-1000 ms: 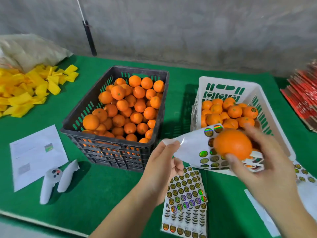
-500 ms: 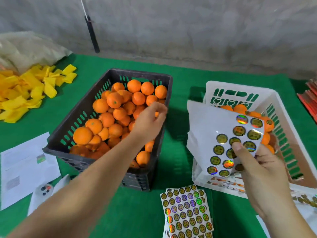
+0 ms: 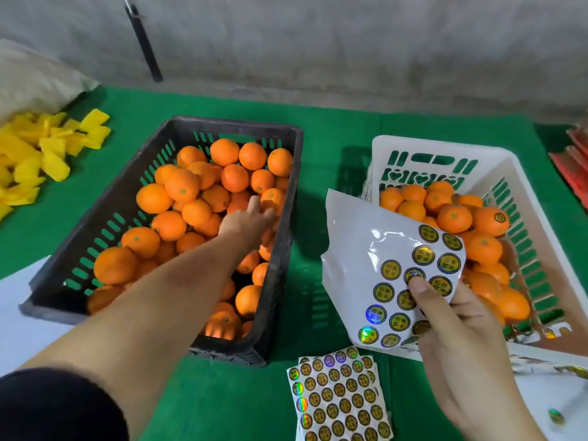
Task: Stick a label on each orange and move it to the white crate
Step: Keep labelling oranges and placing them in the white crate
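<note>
A black crate (image 3: 235, 124) at centre left is piled with unlabelled oranges (image 3: 181, 186). My left hand (image 3: 249, 219) reaches into its right side, thumb and fingers curled round one orange (image 3: 273, 197) by the crate wall. My right hand (image 3: 458, 338) holds up a curled white label sheet (image 3: 366, 249), thumb pressed on a round gold label (image 3: 413, 275), in front of the white crate (image 3: 445, 148). That crate at the right holds several oranges, one showing a label (image 3: 500, 217).
A stack of full label sheets (image 3: 340, 399) lies on the green cloth near me. Yellow scraps (image 3: 38, 148) and a grey sack (image 3: 35, 78) are at far left, white paper (image 3: 19, 313) at the left edge, red packs (image 3: 576, 154) at far right.
The orange my right hand held a second ago is gone from it; that hand now holds the label sheet. My left hand let go of the sheet and reached into the black crate.
</note>
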The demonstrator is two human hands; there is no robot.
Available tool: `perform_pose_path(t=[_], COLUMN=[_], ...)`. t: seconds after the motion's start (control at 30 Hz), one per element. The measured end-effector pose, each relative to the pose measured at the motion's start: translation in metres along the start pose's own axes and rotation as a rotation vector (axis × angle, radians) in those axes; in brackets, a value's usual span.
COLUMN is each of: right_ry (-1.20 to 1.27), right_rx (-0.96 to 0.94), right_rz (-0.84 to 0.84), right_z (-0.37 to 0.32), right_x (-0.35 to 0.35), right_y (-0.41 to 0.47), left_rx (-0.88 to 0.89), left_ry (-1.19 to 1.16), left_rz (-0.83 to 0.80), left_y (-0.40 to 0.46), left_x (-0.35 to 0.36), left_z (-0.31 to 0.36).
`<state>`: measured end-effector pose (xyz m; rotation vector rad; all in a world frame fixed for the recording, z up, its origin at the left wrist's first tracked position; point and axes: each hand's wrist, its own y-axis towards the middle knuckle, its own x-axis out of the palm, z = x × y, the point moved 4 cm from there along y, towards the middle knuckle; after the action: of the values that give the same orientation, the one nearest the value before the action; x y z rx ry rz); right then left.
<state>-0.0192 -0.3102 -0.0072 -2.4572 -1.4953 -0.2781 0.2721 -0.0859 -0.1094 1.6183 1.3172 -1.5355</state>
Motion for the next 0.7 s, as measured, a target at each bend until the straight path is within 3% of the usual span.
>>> perform_pose_path(t=[0.07, 0.17, 0.23, 0.33, 0.4, 0.47, 0.53, 0.57, 0.63, 0.7], right_ry=[-0.015, -0.019, -0.013, -0.023, -0.054, -0.100, -0.181, -0.245, -0.470, -0.655], right_rx=[-0.021, -0.084, -0.136, -0.221, -0.269, -0.341, -0.454, -0.505, -0.559, -0.505], right_rz=[-0.005, -0.027, -0.038, -0.051, -0.055, -0.046, -0.035, -0.031, -0.007, -0.018], right_z=[-0.001, -0.007, -0.015, -0.025, -0.031, -0.036, -0.044, -0.046, -0.052, -0.054], right_x=[0.001, 0.003, 0.007, 0.015, 0.020, 0.024, 0.027, 0.027, 0.026, 0.025], right_y=[-0.004, -0.012, -0.019, -0.031, -0.041, -0.051, -0.063, -0.069, -0.080, -0.087], left_rx=[-0.079, -0.254, -0.183, 0.117, 0.211, 0.234, 0.158, 0.114, 0.199, 0.304], left_ry=[-0.273, -0.988, -1.522, -2.182, -2.170, -1.949, -1.783, -1.895, -2.161, -2.218], left_rz=[-0.001, 0.079, 0.060, -0.091, -0.203, -0.256, -0.093, 0.004, -0.024, -0.048], left_y=[-0.016, -0.060, -0.112, -0.198, -0.239, -0.268, -0.281, -0.291, -0.307, -0.315], left_x=[-0.020, -0.060, -0.082, -0.089, -0.094, -0.102, -0.105, -0.106, -0.104, -0.102], left_z=[-0.009, -0.029, -0.025, 0.012, 0.045, 0.072, 0.090, 0.090, 0.092, 0.096])
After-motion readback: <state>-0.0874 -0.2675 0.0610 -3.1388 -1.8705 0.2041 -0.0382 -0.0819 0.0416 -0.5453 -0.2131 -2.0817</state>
